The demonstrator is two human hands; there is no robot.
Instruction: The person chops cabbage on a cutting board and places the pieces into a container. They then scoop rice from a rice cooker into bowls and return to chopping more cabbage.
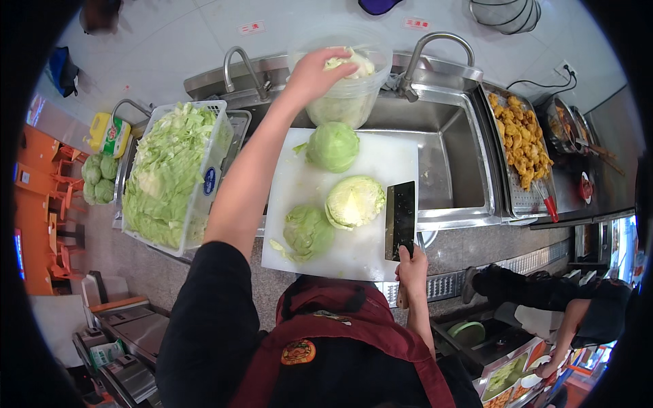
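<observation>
My left hand (324, 71) reaches over the mouth of a clear plastic bucket (339, 109) with pale cabbage pieces in it. Its fingers are spread beside a cabbage piece (363, 66); whether they touch it, I cannot tell. My right hand (412, 268) grips a cleaver (400, 222) by its wooden handle, the broad dark blade lying over the right edge of a white cutting board (285, 178). On the board are a whole green cabbage (333, 147) near the bucket, a cabbage with a pale cut face (355, 202) in the middle, and another green cabbage (308, 232) at the lower left with a loose leaf bit.
Left stands a white plastic crate (196, 214) heaped with cut cabbage leaves. Steel sinks (428, 168) with taps lie under and beside the board. A tray (530, 201) of fried chicken pieces is at the right. Another person (576, 306) works at the lower right.
</observation>
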